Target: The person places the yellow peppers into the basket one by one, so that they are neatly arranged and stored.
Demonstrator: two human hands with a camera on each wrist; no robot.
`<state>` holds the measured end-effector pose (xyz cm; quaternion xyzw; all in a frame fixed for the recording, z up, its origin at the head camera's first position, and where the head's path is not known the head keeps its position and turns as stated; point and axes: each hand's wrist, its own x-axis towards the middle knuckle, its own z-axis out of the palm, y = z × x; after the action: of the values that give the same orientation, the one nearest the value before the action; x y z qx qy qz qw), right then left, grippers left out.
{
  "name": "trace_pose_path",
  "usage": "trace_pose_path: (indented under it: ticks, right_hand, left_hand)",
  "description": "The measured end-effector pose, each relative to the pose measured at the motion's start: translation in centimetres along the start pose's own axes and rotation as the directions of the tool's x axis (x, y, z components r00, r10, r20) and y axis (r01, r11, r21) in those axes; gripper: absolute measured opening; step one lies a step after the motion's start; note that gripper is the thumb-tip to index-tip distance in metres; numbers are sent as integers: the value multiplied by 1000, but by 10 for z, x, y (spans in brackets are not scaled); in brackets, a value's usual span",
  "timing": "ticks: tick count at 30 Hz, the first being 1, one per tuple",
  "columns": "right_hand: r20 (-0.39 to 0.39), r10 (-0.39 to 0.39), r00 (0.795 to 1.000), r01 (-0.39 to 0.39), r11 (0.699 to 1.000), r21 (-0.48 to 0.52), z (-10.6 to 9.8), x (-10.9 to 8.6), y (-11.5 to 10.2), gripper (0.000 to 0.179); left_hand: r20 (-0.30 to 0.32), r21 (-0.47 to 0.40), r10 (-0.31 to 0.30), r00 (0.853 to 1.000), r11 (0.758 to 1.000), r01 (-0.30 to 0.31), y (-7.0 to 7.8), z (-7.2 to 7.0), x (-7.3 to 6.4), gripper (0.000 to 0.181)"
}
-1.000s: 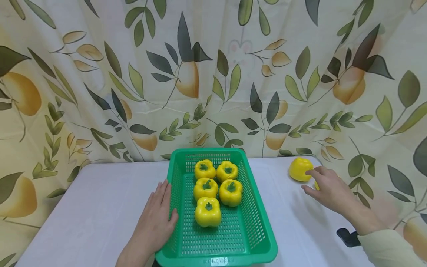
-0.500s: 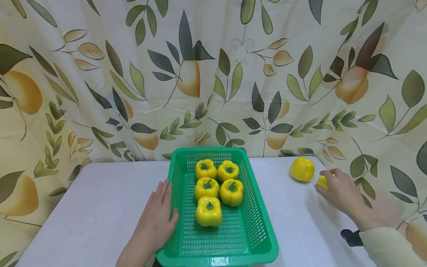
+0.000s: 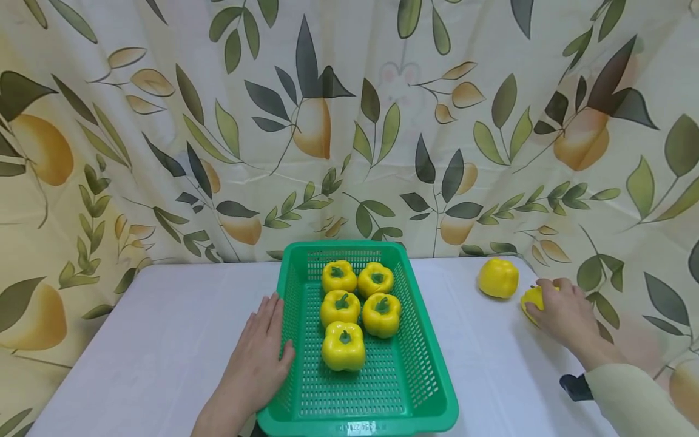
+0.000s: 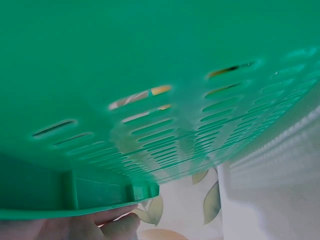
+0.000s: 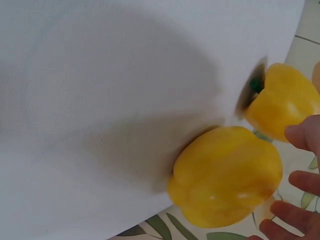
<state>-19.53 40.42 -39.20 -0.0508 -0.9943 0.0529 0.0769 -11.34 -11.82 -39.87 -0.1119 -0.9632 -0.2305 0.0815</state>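
Note:
My left hand (image 3: 253,352) rests along the left rim of a green plastic basket (image 3: 439,388), fingers straight and thumb over the edge. In the left wrist view its fingers (image 4: 117,225) lie at the underside of the rim. Several yellow bell peppers (image 3: 343,347) stand stem-up in the basket. At the table's right edge my right hand (image 3: 568,315) grips another yellow bell pepper (image 3: 530,301) between thumb and fingers, partly covering it. One more bell pepper (image 3: 498,278) lies just left of it, near the back edge, untouched; it is the larger pepper (image 5: 225,175) in the right wrist view.
A white-covered table (image 3: 164,340) bears the basket and peppers. Behind it hangs a leaf-and-fruit patterned curtain (image 3: 338,121), which also comes down along the right side. A dark strap (image 3: 576,387) shows at my right wrist.
My right hand has moved from above the left loose pepper rightward and down to the right one, and its fingers have closed round it. The left hand keeps its place on the basket.

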Motion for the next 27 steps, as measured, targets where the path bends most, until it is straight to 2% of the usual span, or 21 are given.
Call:
trace_pose_path:
  ticks: [8,16,20,27]
  right_hand:
    - [46,34,998,-34,999,-7,3,8,5,64]
    - [127,9,992,-8,1000,-9,4,16,8,63]
    - [121,-4,993,7,1000,-21,4,16,10,55]
    - [63,-20,998,21,1000,-8,5,11,12,48]
  left_hand:
    - [-6,5,5,1000,1000,-5,0,0,0,69]
    - [-9,4,8,1000,1000,-8,0,1,0,69]
    - [-3,6,2,1000,1000,-2,0,1,0,69]
    - [6,4,-4,1000,1000,4,0,0,1,69]
